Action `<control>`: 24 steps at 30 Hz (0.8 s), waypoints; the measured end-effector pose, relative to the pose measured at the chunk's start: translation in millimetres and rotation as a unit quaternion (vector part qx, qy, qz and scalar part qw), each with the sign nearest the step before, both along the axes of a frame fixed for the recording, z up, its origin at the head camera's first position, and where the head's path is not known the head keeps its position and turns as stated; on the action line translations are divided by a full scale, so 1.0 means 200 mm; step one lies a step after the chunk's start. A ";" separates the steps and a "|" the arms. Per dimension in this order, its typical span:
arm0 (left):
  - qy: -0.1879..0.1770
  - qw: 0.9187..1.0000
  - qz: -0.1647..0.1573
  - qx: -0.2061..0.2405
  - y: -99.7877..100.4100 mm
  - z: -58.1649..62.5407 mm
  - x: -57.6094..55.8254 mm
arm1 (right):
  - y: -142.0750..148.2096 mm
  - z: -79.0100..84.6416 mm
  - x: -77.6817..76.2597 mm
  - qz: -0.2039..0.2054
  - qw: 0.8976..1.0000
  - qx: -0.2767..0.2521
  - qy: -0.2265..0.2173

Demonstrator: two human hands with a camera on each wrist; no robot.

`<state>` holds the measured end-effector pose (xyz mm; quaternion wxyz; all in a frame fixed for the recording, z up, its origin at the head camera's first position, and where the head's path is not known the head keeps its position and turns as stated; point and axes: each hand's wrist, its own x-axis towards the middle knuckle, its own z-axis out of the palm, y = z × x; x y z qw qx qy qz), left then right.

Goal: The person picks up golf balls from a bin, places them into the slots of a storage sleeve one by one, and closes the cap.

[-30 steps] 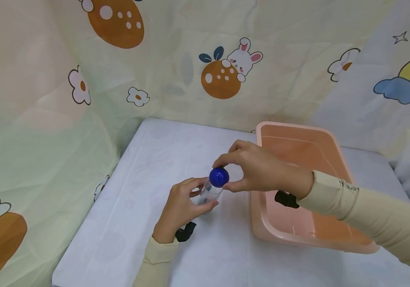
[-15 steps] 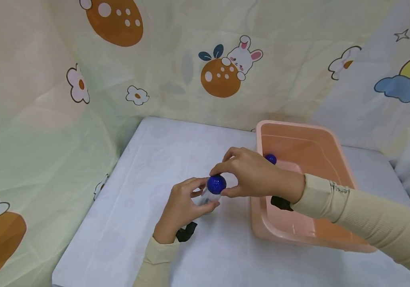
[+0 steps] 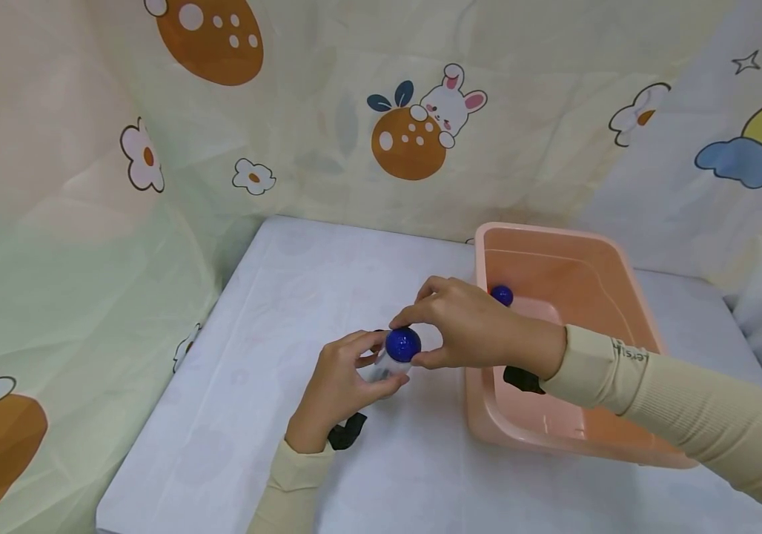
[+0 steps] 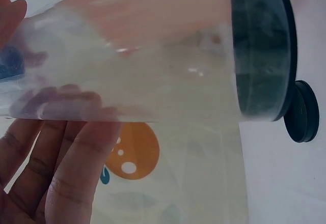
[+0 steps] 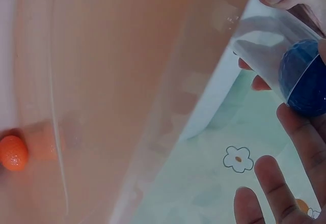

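My left hand (image 3: pixel 373 365) grips a clear plastic tube (image 3: pixel 386 366) that stands tilted on the white table (image 3: pixel 254 415). In the left wrist view the tube (image 4: pixel 153 71) shows a dark base (image 4: pixel 262 51), with my fingers (image 4: pixel 76 173) curled behind it. My right hand (image 3: pixel 413 341) pinches a blue glitter ball (image 3: pixel 402 344) at the tube's mouth. The right wrist view shows the blue ball (image 5: pixel 305 76) partly inside the clear tube (image 5: pixel 260 46).
A pink plastic bin (image 3: pixel 621 297) stands right of the hands, with a second blue ball (image 3: pixel 502 295) near its far left corner. An orange ball (image 5: pixel 12 152) lies in the bin (image 5: pixel 127 81). A black lid (image 4: pixel 301 112) lies on the table. Printed curtains hang behind and to the left.
My right hand has brought the blue ball down and left onto the tube's mouth, which uncovered the second blue ball in the bin. The left hand has kept still.
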<state>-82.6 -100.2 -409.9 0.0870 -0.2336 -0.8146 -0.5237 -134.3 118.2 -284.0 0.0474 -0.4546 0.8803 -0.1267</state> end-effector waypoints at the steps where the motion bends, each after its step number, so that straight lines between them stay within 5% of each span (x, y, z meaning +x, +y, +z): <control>1: 0.000 1.000 0.000 0.000 0.00 0.00 0.00 | 0.00 0.00 0.00 0.000 1.000 0.000 -0.001; 17: 0.011 1.000 -0.003 0.000 0.01 -0.01 0.00 | 0.03 -0.01 0.00 -0.004 1.000 -0.020 0.004; 24: 0.011 1.000 0.011 -0.005 0.01 -0.03 0.00 | 0.09 0.07 -0.02 -0.035 0.998 -0.057 -0.005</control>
